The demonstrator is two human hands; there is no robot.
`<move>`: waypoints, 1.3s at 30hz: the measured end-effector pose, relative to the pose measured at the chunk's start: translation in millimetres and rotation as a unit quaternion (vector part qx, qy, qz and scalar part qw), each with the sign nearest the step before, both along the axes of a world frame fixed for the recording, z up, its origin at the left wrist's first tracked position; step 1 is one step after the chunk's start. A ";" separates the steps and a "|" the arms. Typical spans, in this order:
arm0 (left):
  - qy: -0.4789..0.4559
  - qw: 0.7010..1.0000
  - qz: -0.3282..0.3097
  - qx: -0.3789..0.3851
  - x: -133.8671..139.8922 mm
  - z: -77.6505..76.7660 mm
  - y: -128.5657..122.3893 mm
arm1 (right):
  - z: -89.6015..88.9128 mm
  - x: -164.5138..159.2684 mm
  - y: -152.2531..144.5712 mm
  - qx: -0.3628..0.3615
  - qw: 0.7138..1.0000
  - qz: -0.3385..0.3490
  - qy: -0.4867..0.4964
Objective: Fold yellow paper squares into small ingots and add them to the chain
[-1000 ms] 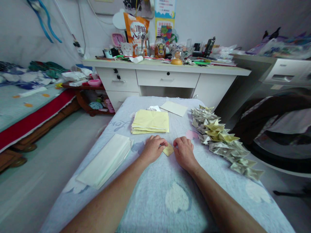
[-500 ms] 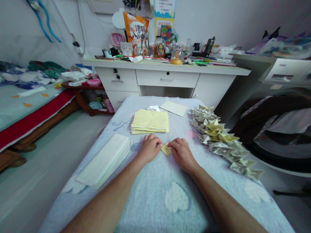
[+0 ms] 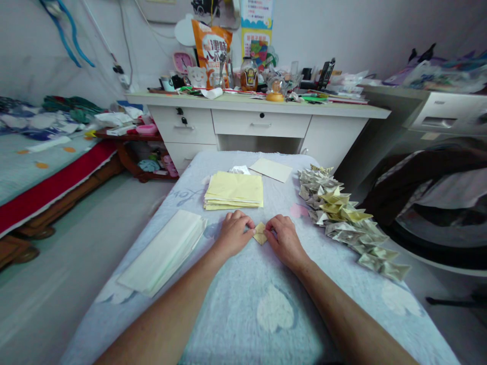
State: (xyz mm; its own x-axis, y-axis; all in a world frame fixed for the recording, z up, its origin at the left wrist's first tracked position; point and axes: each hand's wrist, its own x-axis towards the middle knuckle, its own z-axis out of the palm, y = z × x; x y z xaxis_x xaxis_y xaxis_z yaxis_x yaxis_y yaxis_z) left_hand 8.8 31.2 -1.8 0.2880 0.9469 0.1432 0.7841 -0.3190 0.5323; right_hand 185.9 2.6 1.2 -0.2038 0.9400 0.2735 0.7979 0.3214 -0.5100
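Observation:
A small folded square of yellowish paper (image 3: 260, 233) lies on the cloth-covered table, turned so that one corner points toward me. My left hand (image 3: 236, 233) pinches its left corner between thumb and fingers. At the opposite corner, my right hand (image 3: 283, 237) is closed on the paper with its fingertips. Just beyond the hands is a stack of yellow paper sheets (image 3: 234, 188). To the left rests a pile of long white folded paper (image 3: 163, 253). Rows of folded paper pieces (image 3: 338, 213), grey-white with some yellow, line the right side.
A pale card (image 3: 271, 170) and crumpled white paper (image 3: 239, 170) lie at the table's far end. Behind stands a white desk (image 3: 262, 123) crowded with jars and packets. A washing machine (image 3: 441, 114) is on the right, a bed (image 3: 49, 162) on the left.
My right hand has shifted slightly to the right, from over the folded paper to its right corner, so more of the paper shows. The left hand stays nearly in place.

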 end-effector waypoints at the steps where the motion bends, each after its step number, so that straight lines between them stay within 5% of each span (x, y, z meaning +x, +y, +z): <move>1: 0.001 1.000 0.001 -0.001 0.7 0.3 -0.5 | -0.1 -0.6 0.3 -0.005 1.000 -0.016 -0.008; 10: -0.033 0.999 -0.001 -0.025 3.1 2.0 -2.8 | -2.6 -3.0 1.0 -0.021 0.997 -0.037 -0.057; 19: -0.079 0.995 -0.039 -0.041 3.0 10.6 -4.7 | -0.4 3.8 3.1 -0.038 0.994 0.010 0.102; 25: -0.304 0.939 -0.084 -0.139 7.3 8.8 -6.4 | -4.4 4.6 5.4 -0.146 0.920 0.070 0.357; 29: -0.363 0.918 -0.076 -0.144 10.2 8.0 -8.8 | -4.5 4.4 7.1 -0.176 0.873 0.088 0.446; 39: -0.351 0.929 -0.051 -0.103 9.9 14.2 -11.6 | 2.1 7.7 5.1 -0.204 0.859 0.123 0.452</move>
